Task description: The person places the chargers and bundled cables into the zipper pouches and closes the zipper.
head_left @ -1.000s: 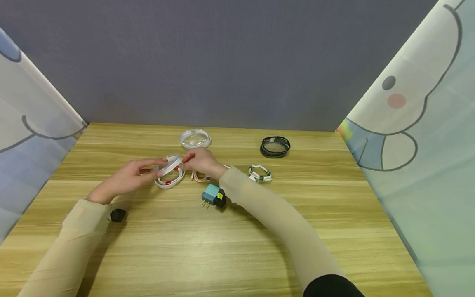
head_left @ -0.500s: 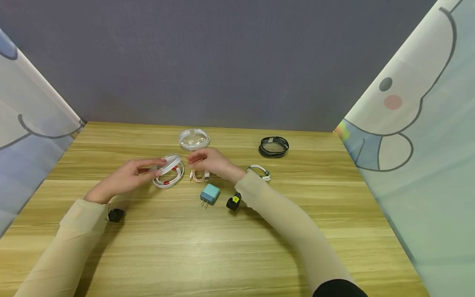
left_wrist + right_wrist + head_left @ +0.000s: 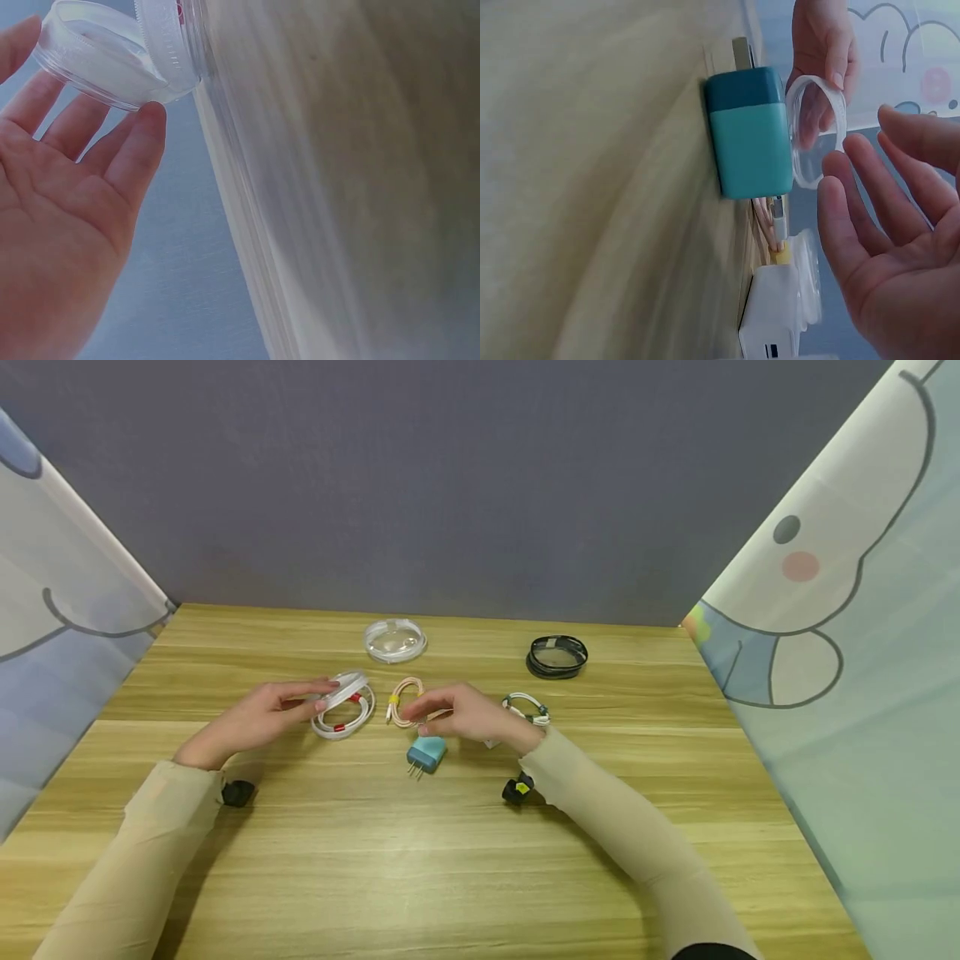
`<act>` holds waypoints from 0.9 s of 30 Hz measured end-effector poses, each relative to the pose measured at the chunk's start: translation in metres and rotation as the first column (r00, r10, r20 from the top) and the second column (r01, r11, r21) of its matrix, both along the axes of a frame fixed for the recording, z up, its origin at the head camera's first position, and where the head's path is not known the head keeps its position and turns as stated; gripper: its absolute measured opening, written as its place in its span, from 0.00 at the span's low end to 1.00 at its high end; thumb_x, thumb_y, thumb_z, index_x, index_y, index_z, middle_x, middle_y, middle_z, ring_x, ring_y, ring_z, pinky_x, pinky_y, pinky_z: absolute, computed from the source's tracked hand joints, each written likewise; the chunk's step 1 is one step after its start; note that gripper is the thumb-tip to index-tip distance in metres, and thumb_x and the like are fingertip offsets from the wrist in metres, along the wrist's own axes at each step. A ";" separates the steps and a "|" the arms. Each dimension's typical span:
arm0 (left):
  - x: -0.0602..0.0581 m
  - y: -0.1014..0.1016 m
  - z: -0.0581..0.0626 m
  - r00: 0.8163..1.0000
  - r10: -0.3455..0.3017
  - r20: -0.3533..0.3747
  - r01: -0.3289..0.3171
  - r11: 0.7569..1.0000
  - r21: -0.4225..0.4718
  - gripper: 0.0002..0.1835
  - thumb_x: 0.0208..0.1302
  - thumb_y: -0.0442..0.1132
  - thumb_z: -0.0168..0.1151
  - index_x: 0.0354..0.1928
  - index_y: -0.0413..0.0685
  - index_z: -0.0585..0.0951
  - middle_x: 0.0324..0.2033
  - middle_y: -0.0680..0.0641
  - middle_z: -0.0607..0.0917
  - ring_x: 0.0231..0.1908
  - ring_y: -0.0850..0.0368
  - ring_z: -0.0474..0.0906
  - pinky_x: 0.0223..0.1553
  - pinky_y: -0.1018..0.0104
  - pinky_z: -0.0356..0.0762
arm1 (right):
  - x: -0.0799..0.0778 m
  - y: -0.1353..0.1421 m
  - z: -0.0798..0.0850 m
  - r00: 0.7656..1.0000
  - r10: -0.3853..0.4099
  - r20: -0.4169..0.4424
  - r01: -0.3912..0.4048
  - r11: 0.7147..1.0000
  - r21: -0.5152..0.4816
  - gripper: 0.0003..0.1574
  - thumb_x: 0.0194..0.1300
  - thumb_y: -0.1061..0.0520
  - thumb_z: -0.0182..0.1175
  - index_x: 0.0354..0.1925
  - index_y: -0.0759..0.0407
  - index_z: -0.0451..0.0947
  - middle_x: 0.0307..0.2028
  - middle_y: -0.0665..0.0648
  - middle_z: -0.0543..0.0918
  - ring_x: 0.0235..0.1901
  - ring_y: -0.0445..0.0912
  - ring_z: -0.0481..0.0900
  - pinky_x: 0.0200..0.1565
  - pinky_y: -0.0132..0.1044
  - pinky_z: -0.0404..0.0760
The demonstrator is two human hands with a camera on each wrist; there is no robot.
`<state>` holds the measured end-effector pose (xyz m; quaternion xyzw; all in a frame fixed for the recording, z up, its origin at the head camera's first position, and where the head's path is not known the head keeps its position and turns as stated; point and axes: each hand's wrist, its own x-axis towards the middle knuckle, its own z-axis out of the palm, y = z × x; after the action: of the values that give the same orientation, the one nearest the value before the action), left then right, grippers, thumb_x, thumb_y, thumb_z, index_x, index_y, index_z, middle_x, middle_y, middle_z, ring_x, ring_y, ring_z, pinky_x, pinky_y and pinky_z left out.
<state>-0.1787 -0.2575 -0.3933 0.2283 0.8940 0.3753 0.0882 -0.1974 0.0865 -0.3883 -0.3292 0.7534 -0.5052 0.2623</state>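
My left hand [image 3: 258,720] pinches a clear round plastic lid [image 3: 347,687] between thumb and fingers. The lid is tilted over a coiled white cable [image 3: 366,710] with red ties. In the left wrist view, the clear lid [image 3: 105,64] rises from a second clear round part at the table. My right hand [image 3: 468,714] hovers over a teal plug charger [image 3: 427,754] with its metal prongs facing me. Its fingers are spread and loosely bent around nothing in the right wrist view, beside the charger [image 3: 750,142]. Just left of it lies a pink coiled cable [image 3: 395,702] with yellow ties.
Behind are a white ring-shaped coil [image 3: 375,650] and a black coiled cable [image 3: 553,673]. A white coiled cable [image 3: 525,697] with dark ties sits partly behind my right hand. A white charger [image 3: 769,307] shows in the right wrist view. A grey panel [image 3: 435,485] backs the table.
My right hand has drawn back from the lid toward the right and nearer to me, uncovering the pink cable. My left hand keeps holding the lid in place.
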 end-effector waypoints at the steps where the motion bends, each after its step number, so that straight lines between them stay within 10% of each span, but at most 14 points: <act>1: 0.000 0.000 0.000 1.000 0.004 0.003 -0.004 1.000 -0.003 0.24 0.75 0.48 0.57 0.68 0.50 0.76 0.68 0.40 0.71 0.65 0.45 0.68 0.51 0.83 0.66 | 0.002 0.002 0.000 1.000 0.009 -0.005 -0.009 1.000 0.003 0.21 0.66 0.66 0.65 0.58 0.62 0.80 0.56 0.59 0.82 0.55 0.51 0.80 0.55 0.35 0.78; 14: 0.000 0.000 0.003 0.998 0.012 0.055 -0.011 1.000 -0.011 0.25 0.77 0.51 0.52 0.70 0.51 0.73 0.69 0.39 0.69 0.68 0.42 0.62 0.61 0.42 0.65 | 0.013 0.018 -0.010 0.990 0.084 -0.116 -0.073 0.993 0.094 0.30 0.61 0.69 0.67 0.63 0.62 0.77 0.61 0.55 0.80 0.62 0.49 0.75 0.61 0.37 0.74; 27: 0.000 0.000 0.002 0.997 0.013 0.071 -0.012 1.000 -0.002 0.25 0.76 0.51 0.54 0.70 0.51 0.73 0.70 0.39 0.67 0.69 0.40 0.61 0.62 0.40 0.64 | 0.015 0.012 -0.009 0.974 0.081 -0.209 -0.019 0.959 0.282 0.30 0.59 0.68 0.70 0.60 0.54 0.80 0.59 0.54 0.81 0.55 0.45 0.79 0.54 0.29 0.76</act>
<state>-0.1785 -0.2570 -0.3909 0.2092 0.8919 0.3832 0.1178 -0.1829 0.0983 -0.3972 -0.3617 0.8326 -0.3483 0.2340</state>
